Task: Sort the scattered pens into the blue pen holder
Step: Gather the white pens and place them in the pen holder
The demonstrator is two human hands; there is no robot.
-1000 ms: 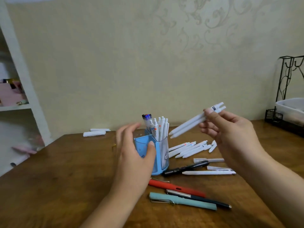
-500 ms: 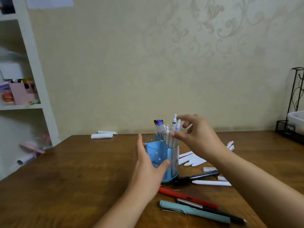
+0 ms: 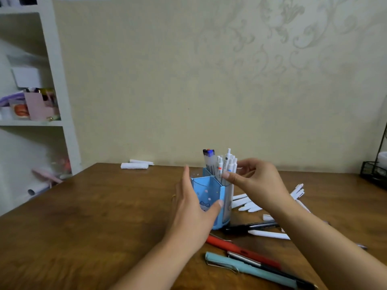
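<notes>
At the far left stands a white shelf unit [image 3: 58, 84] with a pink box [image 3: 38, 106] and other small items on one shelf. The wooden desk [image 3: 94, 227] begins beside it. Near the desk's far edge, left of centre, two white paper rolls [image 3: 135, 165] lie side by side.

The left hand [image 3: 193, 214] comes in from the near edge and rests against the left side of the blue pen holder [image 3: 209, 197]. Its fingers are straight and point up along the holder's wall, while the thumb presses on the front face, so the hand braces the holder without curling round it. The holder stands upright around the middle of the desk. Its front compartment looks unfilled, and the compartments behind hold clear pens with dark caps [image 3: 209, 159] and a cluster of white pens [image 3: 227, 166] standing upright.

The right hand [image 3: 256, 181] is at the holder's right side, level with its rim. The thumb and fingers are curled round the white pens and pinch them where they rise out of the holder.

Toward the near edge, just right of the left forearm, lie a red pen [image 3: 234, 248], a teal pen [image 3: 249, 270] and a black and silver pen [image 3: 263, 265], all close together. A black marker [image 3: 249, 227] touches the holder's base. Further right, loose white pens [image 3: 247, 204] are scattered behind the right forearm. A black wire rack [image 3: 374, 172] sits at the desk's right edge.
</notes>
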